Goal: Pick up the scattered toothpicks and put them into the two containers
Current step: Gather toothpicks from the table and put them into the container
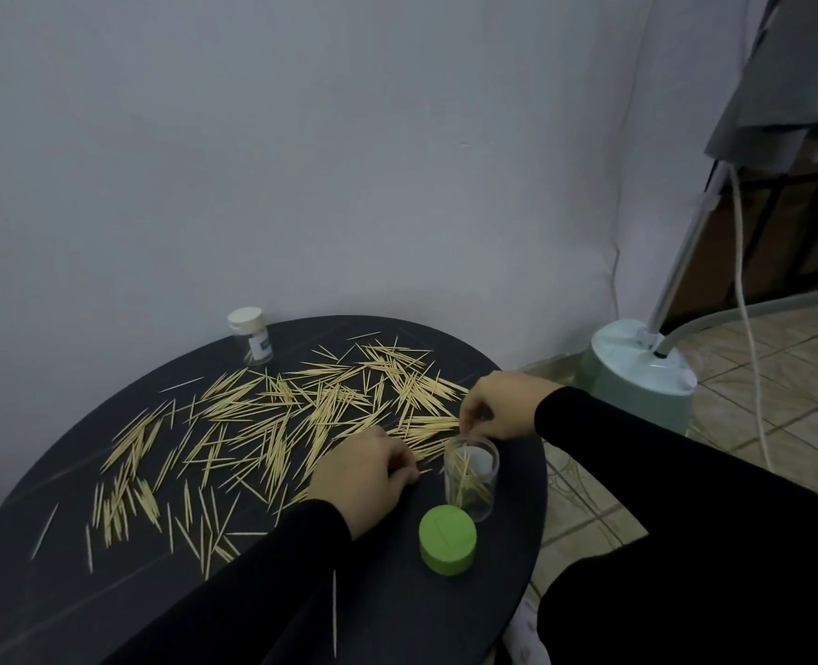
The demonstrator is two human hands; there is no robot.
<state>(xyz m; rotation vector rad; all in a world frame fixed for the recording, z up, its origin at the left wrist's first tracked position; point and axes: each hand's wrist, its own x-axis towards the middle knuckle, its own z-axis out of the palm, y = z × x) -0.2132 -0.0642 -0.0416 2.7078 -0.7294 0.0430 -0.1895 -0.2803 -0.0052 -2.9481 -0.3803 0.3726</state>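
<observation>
Many pale wooden toothpicks lie scattered over a dark round table. An open clear container stands near the table's right edge with several toothpicks upright inside. My right hand hovers just above its mouth, fingers pinched together; I cannot tell what they hold. My left hand rests on the table left of that container, fingers curled on a toothpick whose tip pokes out toward the container. A second clear container with a white cap stands at the table's far edge.
A green lid lies on the table in front of the open container. A pale green appliance base with a pole and hose stands on the tiled floor to the right. A wall runs behind the table.
</observation>
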